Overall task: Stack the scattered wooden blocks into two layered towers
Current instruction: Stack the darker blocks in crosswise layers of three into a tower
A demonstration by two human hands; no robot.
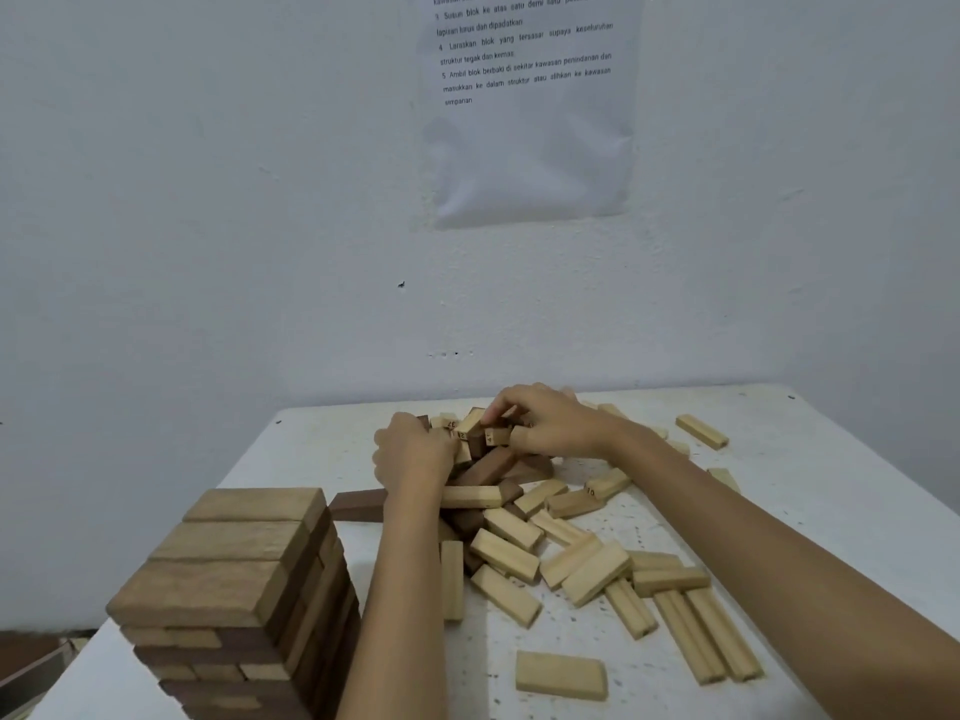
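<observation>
At the far side of the heap of loose blocks (519, 543), mid-table, your right hand (556, 426) curls its fingers and thumb round a pale numbered block (497, 437) on top of the pile. Your left hand (415, 452) sits just beside it, fingers bent down into the same blocks; whether they grip one you cannot tell. On the near left of the white table (831, 459) stands a tower (234, 589) of pale and dark layers, apart from both hands
</observation>
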